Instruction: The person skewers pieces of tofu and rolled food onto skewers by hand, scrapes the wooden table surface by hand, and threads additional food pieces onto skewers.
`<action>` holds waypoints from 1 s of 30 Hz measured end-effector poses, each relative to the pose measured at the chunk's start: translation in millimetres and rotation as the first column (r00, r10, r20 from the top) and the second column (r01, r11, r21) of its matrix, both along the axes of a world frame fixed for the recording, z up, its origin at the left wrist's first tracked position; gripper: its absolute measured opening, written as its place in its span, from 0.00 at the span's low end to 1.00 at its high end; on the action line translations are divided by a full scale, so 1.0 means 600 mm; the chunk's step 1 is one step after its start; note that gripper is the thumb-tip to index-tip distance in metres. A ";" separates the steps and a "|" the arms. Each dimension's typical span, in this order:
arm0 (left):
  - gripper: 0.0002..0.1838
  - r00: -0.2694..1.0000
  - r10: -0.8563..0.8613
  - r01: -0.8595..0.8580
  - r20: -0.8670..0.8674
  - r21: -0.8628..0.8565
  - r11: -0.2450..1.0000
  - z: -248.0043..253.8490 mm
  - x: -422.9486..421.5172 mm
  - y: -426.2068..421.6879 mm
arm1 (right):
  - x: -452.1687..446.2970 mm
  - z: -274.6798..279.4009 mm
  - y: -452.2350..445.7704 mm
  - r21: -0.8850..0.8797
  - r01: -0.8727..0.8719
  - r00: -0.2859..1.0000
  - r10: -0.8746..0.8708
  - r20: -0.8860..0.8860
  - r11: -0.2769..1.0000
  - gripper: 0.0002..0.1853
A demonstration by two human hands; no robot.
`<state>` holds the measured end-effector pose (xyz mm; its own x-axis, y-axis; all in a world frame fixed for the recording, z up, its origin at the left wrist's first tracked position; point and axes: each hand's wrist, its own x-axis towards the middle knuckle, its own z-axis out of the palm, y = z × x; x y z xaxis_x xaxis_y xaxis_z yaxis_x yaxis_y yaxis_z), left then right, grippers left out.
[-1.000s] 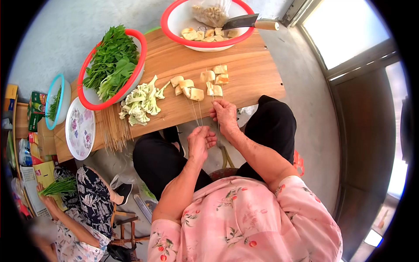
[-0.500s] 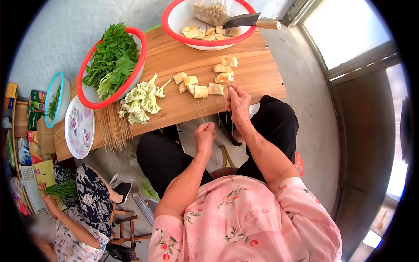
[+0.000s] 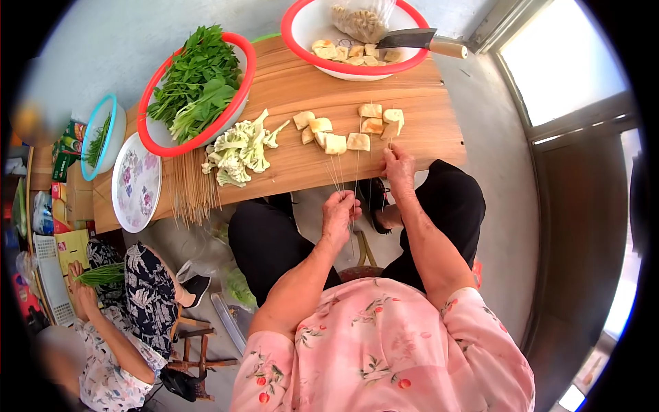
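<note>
My left hand [image 3: 338,214] is closed around thin bamboo skewers, held just past the table's near edge. Several skewers rise from it toward a group of pale fried tofu pieces [image 3: 335,144] on the tabletop. My right hand [image 3: 399,169] pinches a skewer below two tofu pieces [image 3: 393,118] at the table's right side. Left of these lie two more pieces [image 3: 371,118], one above the other, with a single piece [image 3: 358,141] below them. How many skewers each hand holds is unclear. Cauliflower florets [image 3: 240,152] are heaped farther left.
A red-rimmed bowl [image 3: 292,42] at the back holds tofu, a bag and a cleaver [image 3: 412,39]. Another red-rimmed bowl [image 3: 245,93] holds greens. Loose skewers [image 3: 189,189] overhang the edge beside a flowered plate [image 3: 137,182]. At lower left another person [image 3: 130,343] holds green stalks.
The view has shifted, moving the table rightward in frame. Tofu by my right hand now sits apart from the neighbouring pieces, farther right. My left hand is slightly closer to the table edge.
</note>
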<state>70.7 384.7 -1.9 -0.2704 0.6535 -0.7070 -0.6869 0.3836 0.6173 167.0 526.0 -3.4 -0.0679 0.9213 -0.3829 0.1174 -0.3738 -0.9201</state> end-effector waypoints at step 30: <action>0.08 0.611 0.534 -0.531 -0.585 0.197 0.824 0.188 -0.039 -0.410 | -0.001 -0.040 -0.065 0.364 -0.724 0.504 0.090 0.859 0.586 0.17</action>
